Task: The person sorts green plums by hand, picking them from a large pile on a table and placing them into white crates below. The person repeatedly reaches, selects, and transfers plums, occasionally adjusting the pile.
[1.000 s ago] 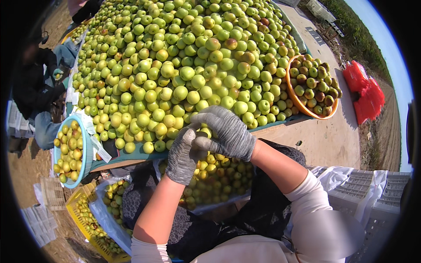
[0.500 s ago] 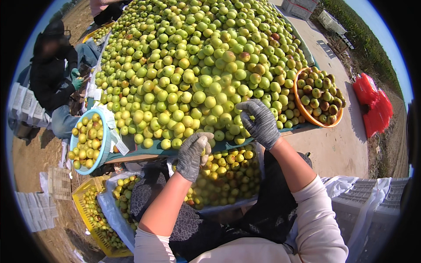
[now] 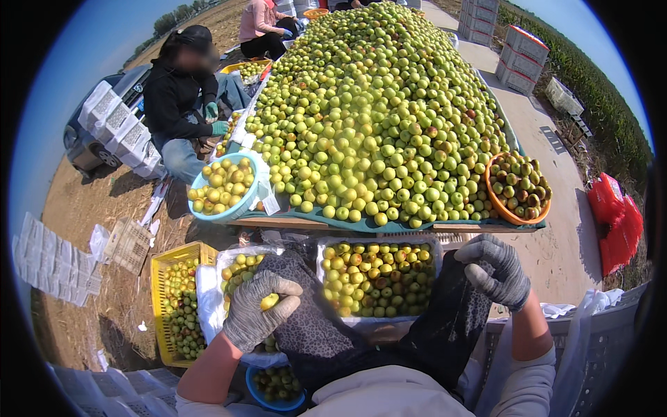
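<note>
Blue plastic rims a small basin (image 3: 251, 386) of fruit at the near edge, just left of the person's lap. Ahead of it, the left hand (image 3: 260, 311), in a grey knit glove, has its thumb and fingers curled around a yellow-green fruit (image 3: 269, 301), held above a white-lined crate (image 3: 208, 295) by the left knee. Over the right knee, the gloved right hand (image 3: 497, 272) is half curled, thumb well apart from the bent fingers (only dark trouser cloth shows through the gap). Between the knees sits another lined crate (image 3: 382, 320) filled with similar fruit; a yellow crate (image 3: 160, 326) of smaller-looking ones stands farther left. Beyond them, green cloth (image 3: 361, 226) edges a table bearing a great heap of green fruit (image 3: 375, 132), with a light-blue basin (image 3: 229, 215) of yellowish fruit at its near left corner and an orange basin (image 3: 517, 220) of browner ones at the right. Past the light-blue basin sits a co-worker in black (image 3: 177, 97); farther off, beside the heap, is a person in pink (image 3: 260, 19).
</note>
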Demonstrator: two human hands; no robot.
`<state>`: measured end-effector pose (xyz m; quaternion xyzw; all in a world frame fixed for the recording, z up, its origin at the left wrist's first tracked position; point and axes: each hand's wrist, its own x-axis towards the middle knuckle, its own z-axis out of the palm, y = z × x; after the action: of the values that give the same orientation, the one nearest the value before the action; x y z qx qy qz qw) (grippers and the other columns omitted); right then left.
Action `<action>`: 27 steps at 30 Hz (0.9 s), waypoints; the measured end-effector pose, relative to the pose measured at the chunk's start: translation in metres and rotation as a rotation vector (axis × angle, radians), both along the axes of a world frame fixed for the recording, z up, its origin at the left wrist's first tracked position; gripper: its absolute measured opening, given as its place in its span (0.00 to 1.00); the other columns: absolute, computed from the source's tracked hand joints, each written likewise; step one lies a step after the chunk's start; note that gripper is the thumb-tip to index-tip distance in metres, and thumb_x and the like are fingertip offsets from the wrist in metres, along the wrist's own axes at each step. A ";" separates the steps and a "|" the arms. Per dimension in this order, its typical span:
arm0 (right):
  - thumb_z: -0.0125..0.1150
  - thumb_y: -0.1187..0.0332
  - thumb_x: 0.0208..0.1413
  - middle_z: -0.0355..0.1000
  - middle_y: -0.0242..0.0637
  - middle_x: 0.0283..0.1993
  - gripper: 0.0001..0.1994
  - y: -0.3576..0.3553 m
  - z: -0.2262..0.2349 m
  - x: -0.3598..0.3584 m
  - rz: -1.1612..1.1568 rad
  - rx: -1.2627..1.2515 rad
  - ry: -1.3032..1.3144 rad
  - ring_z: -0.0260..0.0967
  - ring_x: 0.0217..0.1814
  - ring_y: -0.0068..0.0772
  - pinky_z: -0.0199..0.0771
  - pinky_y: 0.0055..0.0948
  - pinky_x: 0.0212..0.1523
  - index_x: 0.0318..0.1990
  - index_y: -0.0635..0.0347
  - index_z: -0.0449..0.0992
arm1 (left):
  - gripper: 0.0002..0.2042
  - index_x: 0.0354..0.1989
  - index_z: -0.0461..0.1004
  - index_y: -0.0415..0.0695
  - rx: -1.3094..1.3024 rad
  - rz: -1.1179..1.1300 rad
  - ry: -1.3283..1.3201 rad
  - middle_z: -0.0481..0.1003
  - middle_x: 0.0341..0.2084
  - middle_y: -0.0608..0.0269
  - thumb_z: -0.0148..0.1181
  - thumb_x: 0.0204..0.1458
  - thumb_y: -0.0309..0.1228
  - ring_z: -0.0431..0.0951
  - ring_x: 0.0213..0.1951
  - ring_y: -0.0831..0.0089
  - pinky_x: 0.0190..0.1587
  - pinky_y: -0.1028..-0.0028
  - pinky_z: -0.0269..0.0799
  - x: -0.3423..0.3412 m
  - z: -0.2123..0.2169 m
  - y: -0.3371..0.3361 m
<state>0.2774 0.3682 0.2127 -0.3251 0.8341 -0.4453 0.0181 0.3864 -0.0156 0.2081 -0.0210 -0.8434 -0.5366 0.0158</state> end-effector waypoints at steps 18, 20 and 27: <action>0.64 0.67 0.41 0.72 0.38 0.34 0.11 -0.076 0.248 0.049 0.230 0.469 0.960 0.72 0.34 0.42 0.72 0.37 0.36 0.34 0.59 0.76 | 0.13 0.41 0.76 0.47 -0.641 -0.483 0.401 0.76 0.35 0.62 0.52 0.55 0.40 0.77 0.38 0.65 0.41 0.67 0.73 0.064 0.193 0.024; 0.59 0.62 0.51 0.74 0.38 0.35 0.11 -0.098 0.277 0.009 0.181 0.618 1.362 0.74 0.36 0.38 0.74 0.35 0.38 0.37 0.59 0.76 | 0.11 0.38 0.75 0.47 -0.650 -0.385 0.652 0.76 0.33 0.62 0.54 0.54 0.39 0.77 0.36 0.66 0.39 0.68 0.72 0.030 0.201 0.030; 0.51 0.56 0.61 0.77 0.36 0.35 0.14 -0.185 0.016 -0.026 0.427 0.670 0.444 0.75 0.38 0.30 0.75 0.30 0.42 0.40 0.56 0.78 | 0.07 0.28 0.74 0.47 -0.679 -0.438 1.072 0.74 0.26 0.64 0.58 0.51 0.37 0.75 0.29 0.67 0.31 0.71 0.70 0.000 0.089 0.129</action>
<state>0.2511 0.1836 0.2286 -0.5535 0.8302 -0.0565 0.0345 0.3861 0.1139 0.2971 -0.4591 -0.8171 -0.1478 0.3157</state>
